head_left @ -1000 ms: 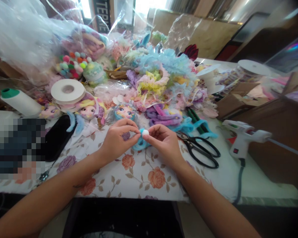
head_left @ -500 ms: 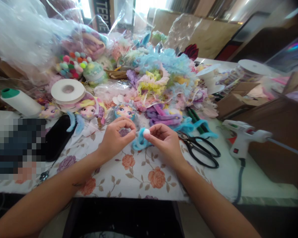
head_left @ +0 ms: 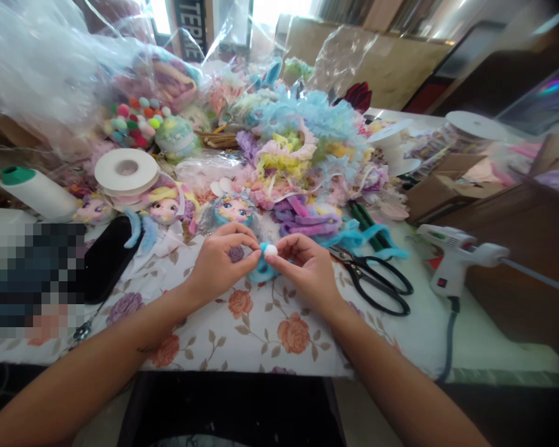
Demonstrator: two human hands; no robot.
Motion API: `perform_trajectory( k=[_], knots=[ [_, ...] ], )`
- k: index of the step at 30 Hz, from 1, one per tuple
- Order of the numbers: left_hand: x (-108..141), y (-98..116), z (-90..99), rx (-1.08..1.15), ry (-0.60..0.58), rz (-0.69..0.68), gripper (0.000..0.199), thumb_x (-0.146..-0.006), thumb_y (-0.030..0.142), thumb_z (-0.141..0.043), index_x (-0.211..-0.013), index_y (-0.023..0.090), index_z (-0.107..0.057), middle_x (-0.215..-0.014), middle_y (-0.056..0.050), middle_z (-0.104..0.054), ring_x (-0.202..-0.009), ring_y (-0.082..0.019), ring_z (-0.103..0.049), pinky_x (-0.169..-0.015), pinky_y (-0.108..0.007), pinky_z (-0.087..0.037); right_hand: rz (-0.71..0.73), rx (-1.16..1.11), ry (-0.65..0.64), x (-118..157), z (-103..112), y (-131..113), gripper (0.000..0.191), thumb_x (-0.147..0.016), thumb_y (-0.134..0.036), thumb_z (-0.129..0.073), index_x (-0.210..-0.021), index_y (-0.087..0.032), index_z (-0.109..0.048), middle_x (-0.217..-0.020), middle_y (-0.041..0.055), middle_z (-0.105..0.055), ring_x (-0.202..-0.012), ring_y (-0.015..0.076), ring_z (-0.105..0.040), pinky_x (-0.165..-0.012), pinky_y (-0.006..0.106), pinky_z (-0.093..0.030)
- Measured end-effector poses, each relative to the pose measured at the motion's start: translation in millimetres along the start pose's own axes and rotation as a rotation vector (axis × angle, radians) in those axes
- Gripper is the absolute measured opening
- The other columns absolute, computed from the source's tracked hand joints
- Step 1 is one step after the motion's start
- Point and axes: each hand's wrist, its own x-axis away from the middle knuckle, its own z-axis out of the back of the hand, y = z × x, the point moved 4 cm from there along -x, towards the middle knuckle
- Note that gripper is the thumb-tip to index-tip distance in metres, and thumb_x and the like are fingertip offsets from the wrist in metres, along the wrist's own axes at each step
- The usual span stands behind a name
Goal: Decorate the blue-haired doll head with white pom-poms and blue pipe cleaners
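Note:
Thumb and fingers of my right hand (head_left: 306, 266) are pinched on a small white pom-pom (head_left: 271, 250). A light-blue fuzzy strip (head_left: 262, 273), bent into a loop, hangs just below and beside it over the flowered cloth. My left hand (head_left: 227, 256) has its thumb and forefinger closed at the upper end of this strip, touching it close to the pom-pom. The exact grip is partly hidden by the fingertips. Just beyond the hands lies a doll head (head_left: 234, 210) with grey hair and a blue collar.
Black-handled scissors (head_left: 382, 282) and a white glue gun (head_left: 451, 254) lie to the right. On the left are a black phone (head_left: 109, 264), a ribbon spool (head_left: 127, 170) and a thread cone (head_left: 40, 191). Ruffled trims (head_left: 307, 118) are heaped behind; a cardboard box (head_left: 517, 248) stands at right.
My left hand has moved right, its fingertips now meeting the blue strip. My right hand and the pom-pom have shifted slightly left and down.

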Motion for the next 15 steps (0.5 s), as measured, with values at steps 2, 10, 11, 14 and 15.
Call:
perform_trajectory(
  k=[2, 10, 11, 14, 15],
  knots=[
    [-0.2, 0.2, 0.0, 0.004, -0.009, 0.010, 0.005, -0.077, 0.016, -0.067, -0.074, 0.020, -0.067, -0.086, -0.004, -0.067, -0.082, -0.017, -0.063, -0.080, -0.033, -0.052, 0.017, 0.016, -0.010, 0.3, -0.6, -1.3, 0.028, -0.069, -0.039, -0.082, -0.074, -0.020, -0.062, -0.069, -0.0011, -0.061, -0.062, 0.0120, -0.054, -0.058, 0.025, -0.045],
    [-1.2, 0.0, 1.3, 0.054, -0.018, 0.047, 0.009, -0.075, 0.012, -0.064, -0.070, 0.019, -0.063, -0.084, -0.003, -0.066, -0.081, -0.016, -0.062, -0.081, -0.031, -0.051, -0.001, -0.004, -0.005, 0.2, -0.8, 0.9, 0.028, -0.071, -0.039, -0.080, -0.074, -0.019, -0.062, -0.067, -0.0018, -0.060, -0.060, 0.0111, -0.053, -0.056, 0.025, -0.044],
    [-1.6, -0.8, 1.7, 0.061, -0.014, 0.053, 0.009, -0.076, 0.013, -0.063, -0.069, 0.019, -0.062, -0.083, -0.003, -0.066, -0.081, -0.016, -0.062, -0.081, -0.031, -0.051, -0.010, -0.017, -0.001, 0.0, -0.4, 1.7, 0.028, -0.070, -0.040, -0.081, -0.074, -0.019, -0.062, -0.067, -0.0019, -0.060, -0.059, 0.0109, -0.053, -0.056, 0.024, -0.044],
    [-3.9, -3.5, 5.9, 0.113, 0.014, 0.087, 0.008, -0.076, 0.016, -0.063, -0.069, 0.019, -0.062, -0.083, -0.004, -0.066, -0.086, -0.019, -0.062, -0.086, -0.036, -0.050, -0.037, -0.054, 0.011, -1.2, 1.8, 3.8, 0.029, -0.070, -0.040, -0.081, -0.076, -0.019, -0.062, -0.068, -0.0017, -0.060, -0.059, 0.0109, -0.053, -0.056, 0.024, -0.044],
    [-5.2, -4.0, 8.6, 0.164, 0.025, 0.105, 0.008, -0.077, 0.017, -0.063, -0.069, 0.019, -0.062, -0.085, -0.004, -0.067, -0.088, -0.020, -0.062, -0.087, -0.037, -0.051, -0.040, -0.064, 0.018, -1.8, 3.0, 3.9, 0.028, -0.070, -0.041, -0.080, -0.077, -0.019, -0.062, -0.068, -0.0019, -0.060, -0.059, 0.0108, -0.053, -0.056, 0.024, -0.044]
  ],
)
